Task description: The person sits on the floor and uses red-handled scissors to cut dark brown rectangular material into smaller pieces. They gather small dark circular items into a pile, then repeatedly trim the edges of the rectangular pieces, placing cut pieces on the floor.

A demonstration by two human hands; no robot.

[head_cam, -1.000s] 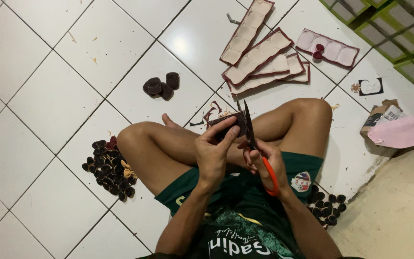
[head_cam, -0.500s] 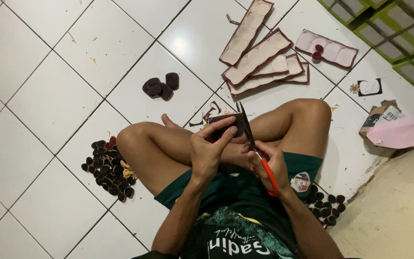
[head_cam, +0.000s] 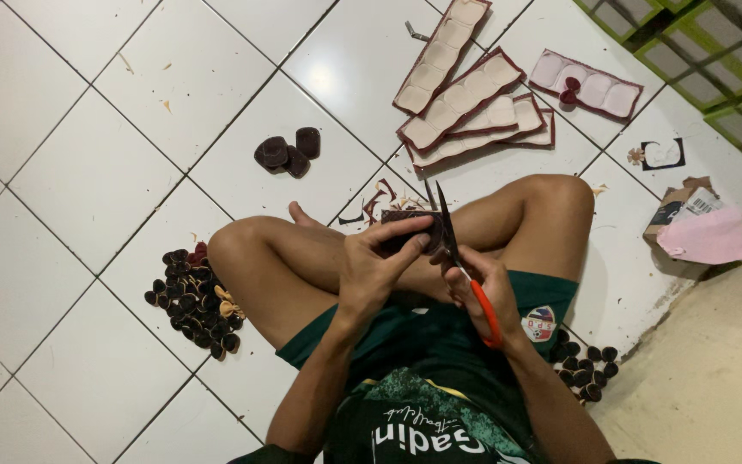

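Note:
I sit cross-legged on a white tiled floor. My left hand (head_cam: pixel 382 260) pinches a small dark maroon piece (head_cam: pixel 407 221) above my lap. My right hand (head_cam: pixel 485 288) grips orange-handled scissors (head_cam: pixel 455 251), whose dark blades point up and away, right beside the piece. The blades look slightly parted at the piece's right edge. Thin maroon offcuts (head_cam: pixel 377 204) lie on the tile just beyond my shins.
Maroon-edged strips with cut-out holes (head_cam: pixel 465 96) lie fanned at the far centre, another (head_cam: pixel 592 84) to their right. A few maroon pieces (head_cam: pixel 287 151) sit ahead, heaps of small dark pieces by my left knee (head_cam: pixel 195 301) and right hip (head_cam: pixel 584 367). A cardboard box with pink paper (head_cam: pixel 696 225) stands right.
Both hands and the scissors stay above my lap; the blades have shifted slightly along the piece's edge. Nothing else has moved.

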